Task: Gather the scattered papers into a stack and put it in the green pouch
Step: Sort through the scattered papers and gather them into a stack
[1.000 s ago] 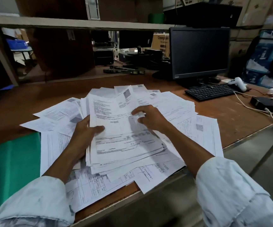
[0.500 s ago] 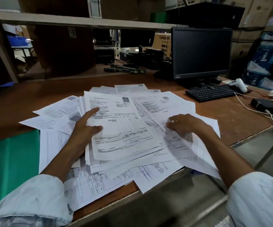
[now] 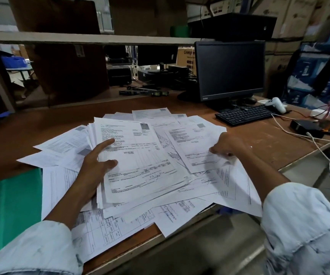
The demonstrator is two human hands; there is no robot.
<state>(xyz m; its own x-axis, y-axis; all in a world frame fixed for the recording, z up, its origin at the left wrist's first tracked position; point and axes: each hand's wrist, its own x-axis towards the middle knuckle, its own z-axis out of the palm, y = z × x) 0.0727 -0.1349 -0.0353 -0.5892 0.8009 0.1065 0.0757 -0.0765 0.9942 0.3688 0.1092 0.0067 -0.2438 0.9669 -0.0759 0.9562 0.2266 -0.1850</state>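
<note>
Head view
Left hand (image 3: 94,167): still at the left edge of the stack (image 3: 140,161). Thumb and forefinger lie spread on the top sheet, and the other fingers are tucked out of sight under the edge, so it grips the pile.
Right hand (image 3: 227,145): a second ago it lay on the middle of the stack. It has since gone out to the right, and its curled fingers now pinch a loose sheet (image 3: 195,151) by the right edge.
Papers: many still lie fanned over the desk (image 3: 259,139) around and under the stack.
Green pouch (image 3: 9,205): flat at the near left corner, partly under the sheets, untouched.
Meaning: gathering is under way one sheet at a time. I'd say this sheet goes onto the pile next, and the pouch is a long way off.
</note>
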